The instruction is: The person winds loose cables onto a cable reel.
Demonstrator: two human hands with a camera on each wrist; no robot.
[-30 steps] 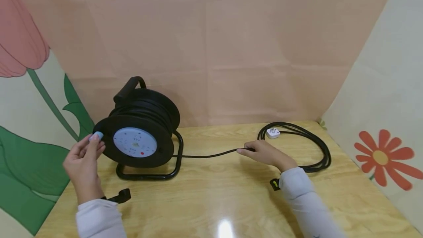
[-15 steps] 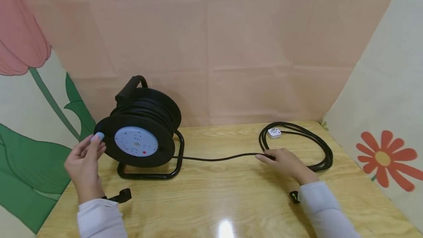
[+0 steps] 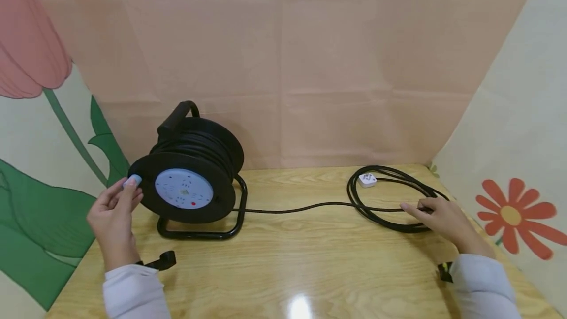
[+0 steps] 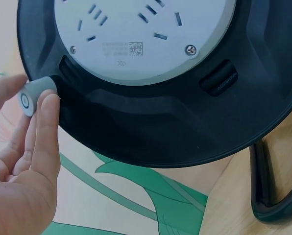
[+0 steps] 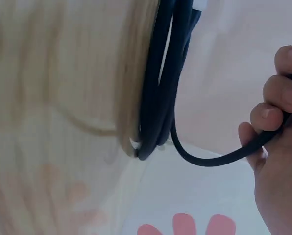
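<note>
A black cable reel [image 3: 195, 161] with a pale blue socket face [image 3: 183, 189] stands at the left of the table. My left hand [image 3: 114, 218] pinches the small pale blue knob [image 4: 37, 93] at the edge of its front disc, between thumb and fingers. From the reel a black cable [image 3: 292, 210] runs right across the table. My right hand [image 3: 449, 223] grips that cable over the right side of a loose coil [image 3: 376, 218]; in the right wrist view its fingers [image 5: 278, 93] curl round the cable. A white plug [image 3: 367, 179] lies inside the coil.
The reel rests on a black tubular frame [image 3: 195, 235] with a carrying handle [image 3: 174, 118] on top. Behind the wooden table [image 3: 248, 279] hangs a pinkish backdrop [image 3: 283, 63], with flower-patterned panels on both sides.
My right hand has moved right along the table, from left of the coil to its right side, and the cable now stretches across the coil. My left hand stays on the knob.
</note>
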